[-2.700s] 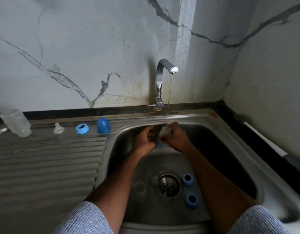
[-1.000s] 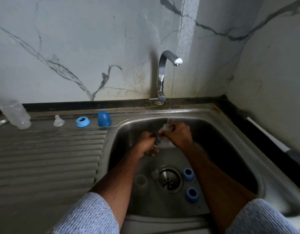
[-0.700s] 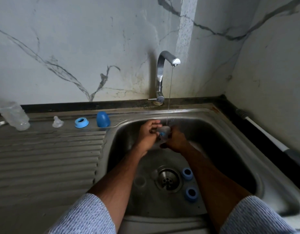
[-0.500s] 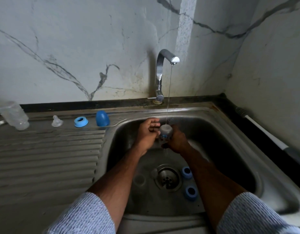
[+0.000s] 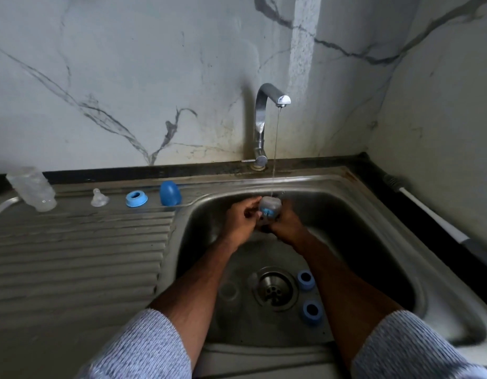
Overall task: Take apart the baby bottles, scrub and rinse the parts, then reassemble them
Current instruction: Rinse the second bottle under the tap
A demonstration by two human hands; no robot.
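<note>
Under the thin water stream, my right hand (image 5: 288, 227) grips a clear baby bottle (image 5: 269, 207) with blue print from below. Fingers of my left hand (image 5: 240, 220) curl against the bottle's left side. Both hands hover over the back of the steel sink (image 5: 379, 242). Two blue collar rings (image 5: 305, 279) (image 5: 311, 312) lie right of the drain (image 5: 275, 289), and a clear nipple (image 5: 228, 291) lies left of it. On the drainboard stand another clear bottle (image 5: 31, 188), a clear nipple (image 5: 100, 198), a blue ring (image 5: 136, 198) and a blue cap (image 5: 169, 193).
The chrome tap (image 5: 264, 119) runs at the back of the sink against the marble wall. A long white-handled brush (image 5: 431, 214) lies on the dark counter to the right. The ribbed drainboard (image 5: 72, 255) stretches to the left.
The bottle has come up out of my closed hands and now stands exposed under the stream. My left hand rose beside it and my right hand dropped beneath it.
</note>
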